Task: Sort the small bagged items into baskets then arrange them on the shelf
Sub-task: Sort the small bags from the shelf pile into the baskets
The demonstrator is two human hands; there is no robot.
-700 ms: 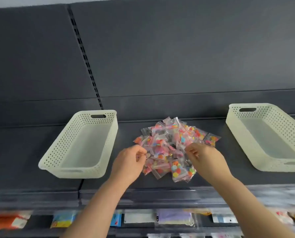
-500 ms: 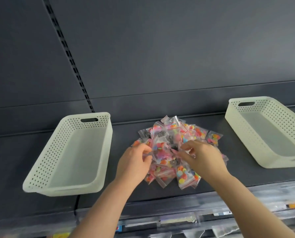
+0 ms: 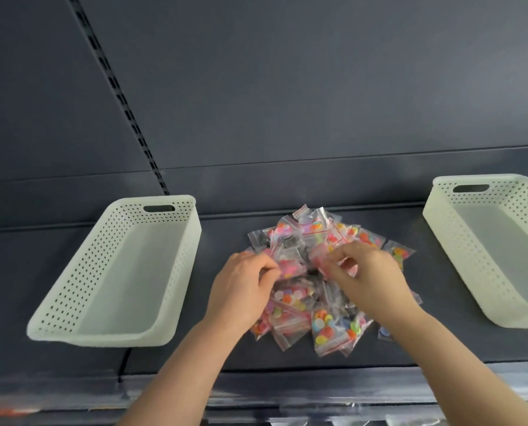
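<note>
On the heap of clear plastic bags [image 3: 299, 305], left hand [image 3: 244, 287] at 9 o'clock and right hand [image 3: 370, 278] at 3 each pinch one

From the pile of bags [image 3: 305, 327], bare shelf [image 3: 222, 238] lies open at 9 o'clock as far as the left basket [image 3: 192, 241], whose wall bars the way. A wider bare strip at 3 o'clock ends at the right basket [image 3: 447, 241]. At 12 o'clock the back panel [image 3: 287, 103] closes in just behind. The left hand [image 3: 241, 290] and right hand [image 3: 370, 278] cover the pile's middle. At 6 o'clock the blurred front edge [image 3: 256, 392] may carry a clear lip.
</note>
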